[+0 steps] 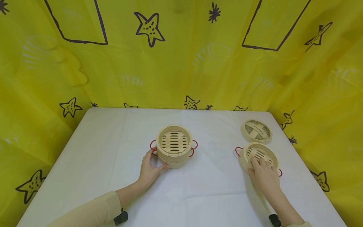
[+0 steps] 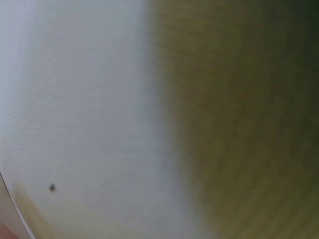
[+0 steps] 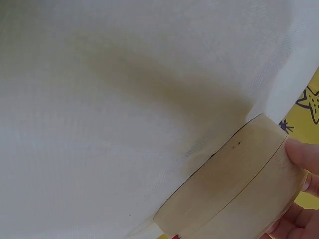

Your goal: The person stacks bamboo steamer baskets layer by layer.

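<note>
Two bamboo steamer baskets are stacked mid-table, the upper one (image 1: 173, 154) on the lower one (image 1: 176, 165), each with red loop handles. My left hand (image 1: 149, 171) holds the stack from its left, thumb at the lower front and fingers near the left handles. On the right, my right hand (image 1: 265, 176) grips a third bamboo steamer basket (image 1: 243, 161) by its near rim, fingers inside over the slats. The right wrist view shows that basket's smooth outer wall (image 3: 229, 179) with the thumb against it. Only blurred cloth and sleeve appear in the left wrist view.
A round woven bamboo lid (image 1: 256, 131) lies just behind the right basket. White cloth (image 1: 119, 138) covers the table, and a yellow curtain (image 1: 175, 66) with starfish drawings surrounds its back and sides.
</note>
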`<action>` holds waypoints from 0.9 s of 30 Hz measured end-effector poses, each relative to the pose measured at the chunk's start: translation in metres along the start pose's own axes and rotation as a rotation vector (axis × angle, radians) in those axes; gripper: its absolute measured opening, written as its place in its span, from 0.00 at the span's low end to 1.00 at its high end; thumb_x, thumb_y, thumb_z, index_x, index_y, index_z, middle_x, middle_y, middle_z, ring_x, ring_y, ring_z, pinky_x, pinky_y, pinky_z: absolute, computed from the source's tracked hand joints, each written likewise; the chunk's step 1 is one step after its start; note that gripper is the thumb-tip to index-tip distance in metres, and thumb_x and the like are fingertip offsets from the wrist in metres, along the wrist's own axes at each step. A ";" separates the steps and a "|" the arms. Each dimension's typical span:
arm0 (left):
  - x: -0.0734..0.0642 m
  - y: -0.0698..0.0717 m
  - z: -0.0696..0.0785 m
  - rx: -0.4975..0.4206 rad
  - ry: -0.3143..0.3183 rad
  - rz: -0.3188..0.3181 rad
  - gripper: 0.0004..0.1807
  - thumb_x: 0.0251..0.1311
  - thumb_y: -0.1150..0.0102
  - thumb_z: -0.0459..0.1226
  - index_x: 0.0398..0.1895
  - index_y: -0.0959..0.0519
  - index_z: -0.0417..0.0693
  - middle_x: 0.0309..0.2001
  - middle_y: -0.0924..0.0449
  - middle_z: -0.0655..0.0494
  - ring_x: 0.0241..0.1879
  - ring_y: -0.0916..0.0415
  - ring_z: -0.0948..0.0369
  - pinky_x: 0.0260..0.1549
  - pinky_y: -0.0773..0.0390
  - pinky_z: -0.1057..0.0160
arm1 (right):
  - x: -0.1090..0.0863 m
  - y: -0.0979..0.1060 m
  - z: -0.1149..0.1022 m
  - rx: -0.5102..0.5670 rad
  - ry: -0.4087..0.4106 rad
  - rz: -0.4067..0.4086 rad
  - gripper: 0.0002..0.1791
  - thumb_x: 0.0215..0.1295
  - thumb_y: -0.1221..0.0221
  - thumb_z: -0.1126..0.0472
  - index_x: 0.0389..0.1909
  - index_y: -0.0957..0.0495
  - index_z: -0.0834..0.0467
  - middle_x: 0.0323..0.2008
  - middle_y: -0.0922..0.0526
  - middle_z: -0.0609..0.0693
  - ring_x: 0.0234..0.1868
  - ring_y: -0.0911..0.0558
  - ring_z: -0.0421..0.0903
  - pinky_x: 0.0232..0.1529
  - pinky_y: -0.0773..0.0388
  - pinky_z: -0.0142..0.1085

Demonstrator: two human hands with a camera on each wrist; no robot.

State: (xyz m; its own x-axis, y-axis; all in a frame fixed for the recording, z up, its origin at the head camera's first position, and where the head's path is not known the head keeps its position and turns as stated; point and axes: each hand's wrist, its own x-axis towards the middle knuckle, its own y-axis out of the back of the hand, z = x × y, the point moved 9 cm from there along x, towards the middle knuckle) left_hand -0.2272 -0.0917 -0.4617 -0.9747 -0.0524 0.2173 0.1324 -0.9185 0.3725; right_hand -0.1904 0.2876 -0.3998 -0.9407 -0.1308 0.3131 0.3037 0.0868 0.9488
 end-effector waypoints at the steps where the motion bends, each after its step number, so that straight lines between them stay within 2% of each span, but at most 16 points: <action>1: 0.000 0.000 0.000 -0.001 -0.002 0.002 0.45 0.34 0.25 0.33 0.59 0.37 0.35 0.57 0.33 0.42 0.58 0.40 0.46 0.60 0.45 0.47 | 0.000 0.000 0.000 0.001 0.000 -0.002 0.17 0.49 0.37 0.63 0.39 0.32 0.62 0.29 0.31 0.61 0.32 0.29 0.63 0.28 0.35 0.52; 8: 0.000 0.000 -0.002 0.006 0.003 -0.003 0.45 0.34 0.25 0.34 0.59 0.37 0.36 0.57 0.33 0.43 0.57 0.40 0.48 0.60 0.45 0.48 | 0.001 -0.002 0.001 0.006 -0.007 -0.034 0.19 0.51 0.37 0.63 0.43 0.31 0.62 0.32 0.30 0.62 0.35 0.28 0.64 0.30 0.35 0.52; 14: 0.000 0.000 -0.002 0.001 -0.007 -0.004 0.45 0.34 0.25 0.34 0.59 0.37 0.35 0.57 0.33 0.43 0.57 0.40 0.47 0.60 0.45 0.48 | 0.003 -0.003 0.004 0.020 -0.027 -0.059 0.17 0.52 0.38 0.63 0.42 0.31 0.61 0.32 0.29 0.62 0.36 0.29 0.64 0.33 0.35 0.54; 27: 0.000 0.000 -0.001 0.002 -0.012 -0.003 0.45 0.34 0.24 0.35 0.59 0.37 0.35 0.56 0.32 0.43 0.56 0.39 0.48 0.59 0.44 0.48 | 0.017 0.006 -0.010 0.052 0.069 0.024 0.18 0.48 0.35 0.64 0.40 0.31 0.61 0.29 0.30 0.59 0.33 0.29 0.62 0.34 0.35 0.53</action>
State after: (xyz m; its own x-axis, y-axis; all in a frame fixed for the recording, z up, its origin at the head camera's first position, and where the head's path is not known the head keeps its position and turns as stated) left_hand -0.2276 -0.0920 -0.4623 -0.9729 -0.0448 0.2270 0.1298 -0.9178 0.3752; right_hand -0.2034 0.2762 -0.3884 -0.9201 -0.1953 0.3396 0.3161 0.1420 0.9380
